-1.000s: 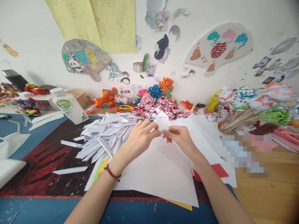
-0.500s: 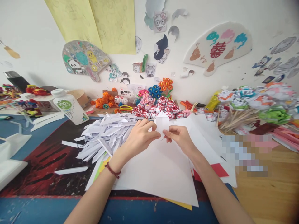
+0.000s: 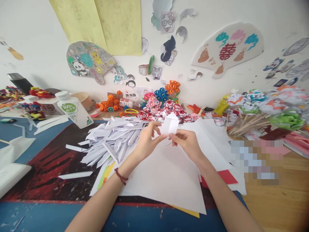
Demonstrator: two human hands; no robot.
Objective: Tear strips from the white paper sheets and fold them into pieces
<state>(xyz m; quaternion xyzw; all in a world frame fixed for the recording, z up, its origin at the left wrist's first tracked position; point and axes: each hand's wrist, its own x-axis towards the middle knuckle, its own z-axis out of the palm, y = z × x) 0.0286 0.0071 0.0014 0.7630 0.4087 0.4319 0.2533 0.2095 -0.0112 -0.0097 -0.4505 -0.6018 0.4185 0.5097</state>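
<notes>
A small piece of folded white paper (image 3: 171, 124), pointed at its top, is held up between my two hands over the white sheets (image 3: 164, 174). My left hand (image 3: 150, 138) pinches its lower left edge between thumb and fingers. At the lower right edge, my right hand (image 3: 185, 141) grips it, thumb against curled fingers. A thin dark sliver shows just below the right fingertips, too small to name. Left of my hands lies a heap of folded white paper strips (image 3: 113, 138), with one strip (image 3: 76, 175) lying apart on the dark mat.
Behind the heap stand a white bottle (image 3: 72, 109) and red-and-white paper flowers (image 3: 170, 109). More paper flowers on sticks (image 3: 251, 119) lie at the right. A red paper (image 3: 228, 181) peeks out beside my right forearm. The wall (image 3: 178, 71) rises behind the table.
The folded paper now stands more upright and shows more of its face. My left fingers have opened out from a rounded pinch and shifted along its left edge. The view has shifted slightly.
</notes>
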